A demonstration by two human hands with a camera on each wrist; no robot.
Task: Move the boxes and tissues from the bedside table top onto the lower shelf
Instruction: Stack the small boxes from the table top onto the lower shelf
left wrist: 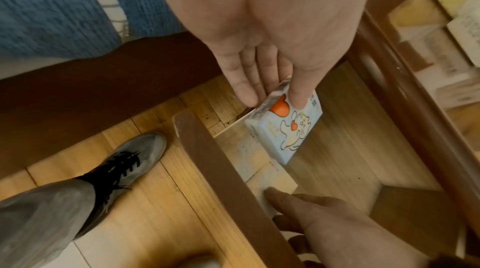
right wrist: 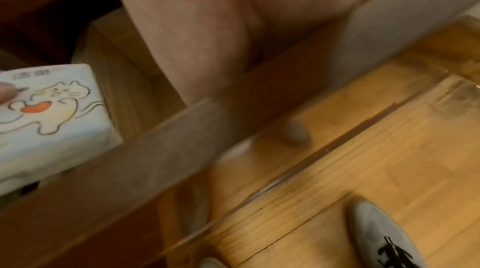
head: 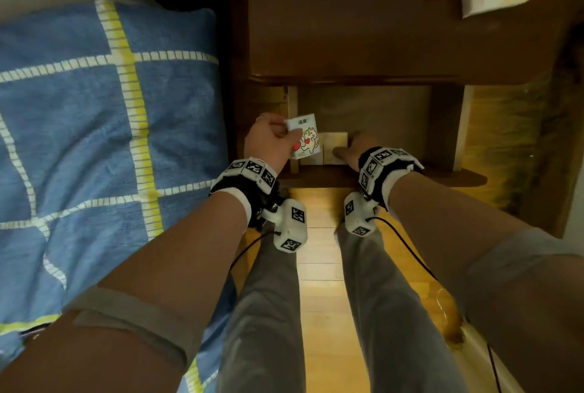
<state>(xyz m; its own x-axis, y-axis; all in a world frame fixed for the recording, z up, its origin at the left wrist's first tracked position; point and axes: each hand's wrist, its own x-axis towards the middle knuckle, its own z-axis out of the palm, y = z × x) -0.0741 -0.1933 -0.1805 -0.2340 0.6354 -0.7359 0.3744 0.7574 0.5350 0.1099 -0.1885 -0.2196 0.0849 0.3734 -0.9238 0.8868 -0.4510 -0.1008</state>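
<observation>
Left hand (head: 268, 139) pinching tissue pack (head: 305, 136) over lower shelf (head: 395, 114); right hand (head: 354, 147) lying flat-fingered against tan box (head: 335, 146), gripping nothing.

Counted on the lower shelf (head: 379, 114): one tissue pack (head: 305, 136), two pale boxes (head: 335, 146). Elsewhere: two hands, two grey shoes, one blue checked blanket (head: 94, 127).

Colours and patterns I observe
Tissue pack (head: 304, 136): white, cat outline, orange hearts. Bedspread (head: 94, 127): blue, yellow-white grid. Shoes (left wrist: 135, 153): grey, black laces.
</observation>
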